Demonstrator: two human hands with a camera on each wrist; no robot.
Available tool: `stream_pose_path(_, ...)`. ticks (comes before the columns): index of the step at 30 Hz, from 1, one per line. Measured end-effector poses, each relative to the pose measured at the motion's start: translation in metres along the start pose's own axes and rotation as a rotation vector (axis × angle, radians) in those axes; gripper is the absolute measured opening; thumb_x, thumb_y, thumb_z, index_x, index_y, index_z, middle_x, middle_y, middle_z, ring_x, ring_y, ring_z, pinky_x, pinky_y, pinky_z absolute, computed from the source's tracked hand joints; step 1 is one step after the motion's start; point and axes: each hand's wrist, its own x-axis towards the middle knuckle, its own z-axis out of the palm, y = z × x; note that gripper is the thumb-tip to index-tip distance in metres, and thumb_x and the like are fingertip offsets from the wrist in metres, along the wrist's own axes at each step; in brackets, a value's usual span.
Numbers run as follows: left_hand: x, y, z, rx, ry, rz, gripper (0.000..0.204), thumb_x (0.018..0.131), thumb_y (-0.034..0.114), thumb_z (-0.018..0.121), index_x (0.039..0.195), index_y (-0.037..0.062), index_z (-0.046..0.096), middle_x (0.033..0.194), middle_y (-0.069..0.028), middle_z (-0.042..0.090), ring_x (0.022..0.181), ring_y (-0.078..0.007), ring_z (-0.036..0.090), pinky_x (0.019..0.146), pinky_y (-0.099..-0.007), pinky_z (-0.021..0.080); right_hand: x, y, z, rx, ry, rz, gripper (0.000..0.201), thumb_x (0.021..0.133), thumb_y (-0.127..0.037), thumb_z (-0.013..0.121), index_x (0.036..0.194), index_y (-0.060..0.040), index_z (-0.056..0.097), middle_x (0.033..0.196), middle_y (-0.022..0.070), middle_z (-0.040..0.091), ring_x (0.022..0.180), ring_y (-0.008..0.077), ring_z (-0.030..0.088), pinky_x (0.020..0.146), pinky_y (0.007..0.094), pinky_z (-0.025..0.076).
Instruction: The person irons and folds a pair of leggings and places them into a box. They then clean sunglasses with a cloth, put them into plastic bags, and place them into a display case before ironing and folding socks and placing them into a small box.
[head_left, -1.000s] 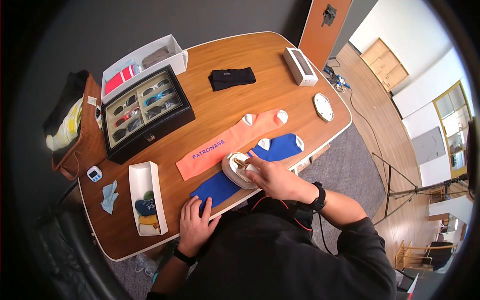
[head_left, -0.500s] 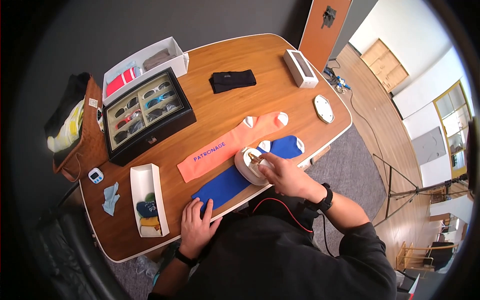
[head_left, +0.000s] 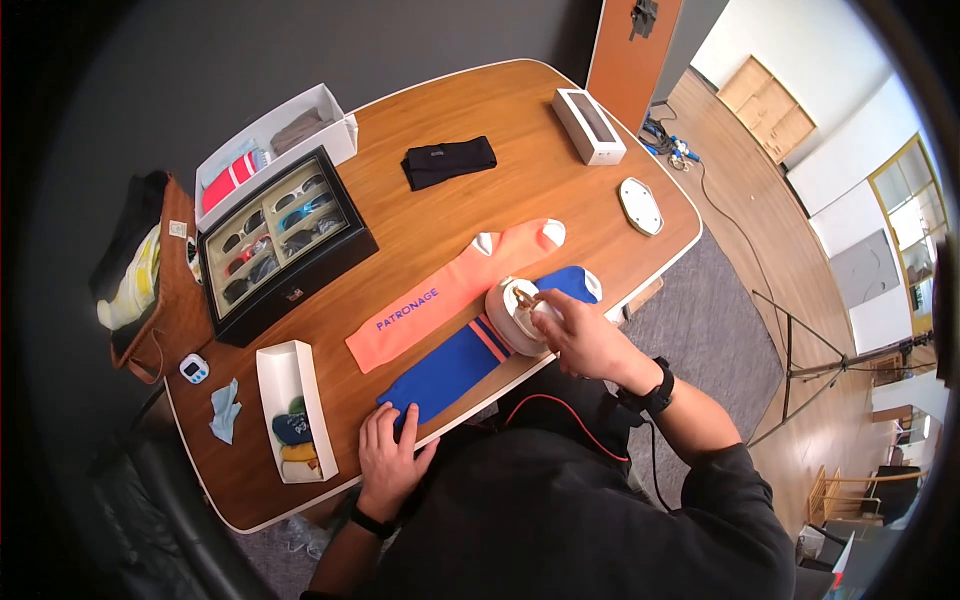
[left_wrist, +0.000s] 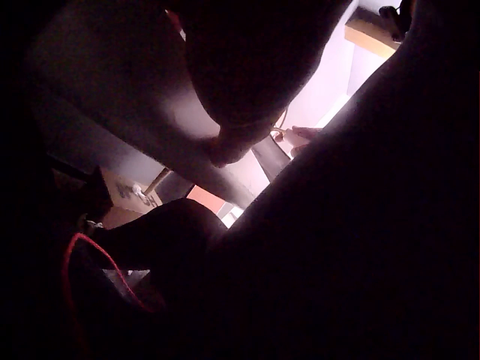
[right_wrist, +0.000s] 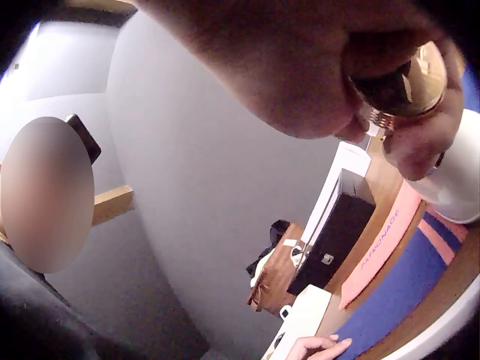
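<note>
My right hand [head_left: 592, 342] grips the gold handle [right_wrist: 421, 84] of a small white iron [head_left: 508, 322], which sits on the blue sock [head_left: 440, 374]. The iron covers the sock's middle, just right of its orange stripes; the blue toe end with a white patch shows beyond. My left hand [head_left: 390, 452] presses its fingertips on the sock's near left end, by the table edge. Parallel behind lies a flat orange sock [head_left: 460, 285] lettered PATRONAGE. The left wrist view is mostly dark.
A black sunglasses case [head_left: 305, 270] and a white box [head_left: 338, 128] of folded cloth stand at left. Nearer are a narrow white box [head_left: 278, 380] with rolled socks, a blue cloth [head_left: 224, 412] and a timer [head_left: 194, 368]. Folded black fabric [head_left: 450, 163] and a white tray [head_left: 640, 206] lie farther off.
The iron has slid right along the blue sock in my right hand, uncovering the orange stripes. My left hand has stayed at the sock's end.
</note>
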Motion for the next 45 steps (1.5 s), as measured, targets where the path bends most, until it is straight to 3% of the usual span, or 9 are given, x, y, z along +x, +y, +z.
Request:
stream_pose_path(5,0.001,-0.001,0.002,0.013,0.009,0.009,0.057,0.089,0.034,0.082,0.133,0.0007,0.068,0.123,-0.0207,0.057,0.123,-0.0425,0.058,0.106,-0.0561,0.050,0.004,-0.009,-0.014,0.130,-0.028,0.224,0.042,0.113,-0.031,0.053,0.140,0.0020,0.056,0.074,0.0193,0.071,0.052,0.0258,0.068,0.053,0.0397,0.056)
stream_pose_path(13,0.002,0.001,0.001,0.012,0.005,-0.007,0.057,0.088,0.033,0.082,0.132,0.0007,0.068,0.123,-0.0207,0.056,0.123,-0.0428,0.058,0.105,-0.0557,0.050,0.004,0.012,-0.026,0.126,0.029,0.258,0.043,0.114,-0.031,0.051,0.140,0.0020,0.055,0.072,0.0153,0.069,0.051,0.0224,0.068,0.050,0.0381,0.055)
stream_pose_path(15,0.002,0.001,0.001,0.011,0.001,-0.008,0.057,0.088,0.033,0.082,0.132,0.0006,0.068,0.123,-0.0207,0.056,0.122,-0.0426,0.058,0.105,-0.0556,0.050,0.006,0.016,-0.029,0.169,0.038,0.291,0.042,0.115,-0.030,0.050,0.145,-0.0003,0.051,0.074,0.0075,0.063,0.052,0.0163,0.067,0.047,0.0315,0.052)
stream_pose_path(25,0.003,0.001,0.000,0.003,0.007,-0.007,0.058,0.086,0.032,0.084,0.131,0.0001,0.068,0.122,-0.0208,0.056,0.122,-0.0423,0.059,0.104,-0.0556,0.051,0.015,0.040,-0.048,0.139,0.115,0.257,0.043,0.116,-0.033,0.050,0.137,0.0039,0.057,0.071,0.0059,0.062,0.049,0.0137,0.064,0.044,0.0294,0.050)
stream_pose_path(27,0.001,0.001,0.000,0.000,0.005,-0.010,0.058,0.086,0.032,0.084,0.131,0.0001,0.068,0.122,-0.0209,0.056,0.122,-0.0426,0.059,0.104,-0.0558,0.051,0.013,0.038,-0.054,0.141,0.104,0.304,0.045,0.113,-0.035,0.053,0.138,0.0020,0.058,0.075,0.0117,0.067,0.052,0.0190,0.068,0.049,0.0342,0.055)
stream_pose_path(37,0.000,-0.001,0.003,-0.004,0.010,-0.012,0.058,0.087,0.032,0.084,0.132,0.0006,0.068,0.123,-0.0210,0.056,0.122,-0.0434,0.058,0.105,-0.0568,0.051,0.012,0.048,-0.069,0.158,0.178,0.340,0.043,0.114,-0.035,0.053,0.136,0.0009,0.061,0.075,0.0090,0.067,0.051,0.0165,0.067,0.046,0.0320,0.052)
stream_pose_path(45,-0.002,-0.002,0.004,-0.006,0.010,0.006,0.061,0.083,0.030,0.086,0.133,0.0000,0.067,0.122,-0.0212,0.056,0.122,-0.0439,0.058,0.103,-0.0566,0.050,0.018,0.057,-0.079,0.101,0.192,0.345,0.043,0.112,-0.036,0.056,0.132,0.0013,0.061,0.075,0.0126,0.069,0.050,0.0198,0.067,0.049,0.0360,0.054)
